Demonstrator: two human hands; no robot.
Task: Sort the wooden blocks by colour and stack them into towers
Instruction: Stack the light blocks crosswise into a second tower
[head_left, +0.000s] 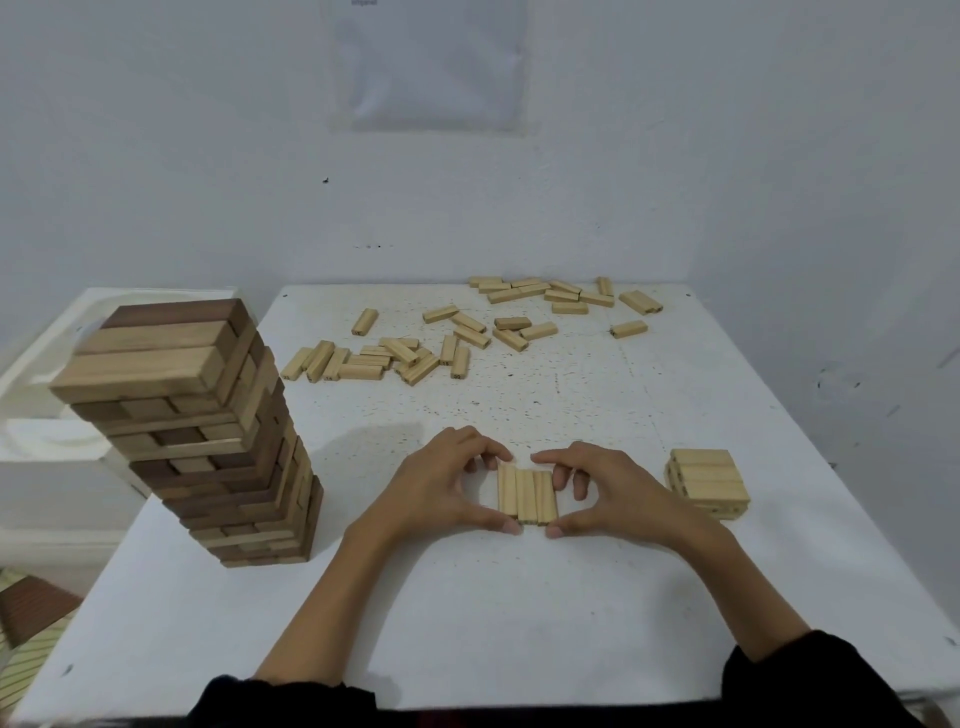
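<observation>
Head view: the left hand (441, 483) and right hand (613, 488) are each holding a pinching grip on a row of pale blocks (527, 496) lying on the counter (519, 623), between the tall tower (208, 415) and the short stack (709, 483). Uneven squeezing is likely to buckle the row, and a stray forearm could be endangering the tall tower. The end markings on the loose blocks (457, 332) are showing too small to read.

Dark end marks on loose blocks (460, 361), faint print atop wall sheet (436, 67); none legible
</observation>
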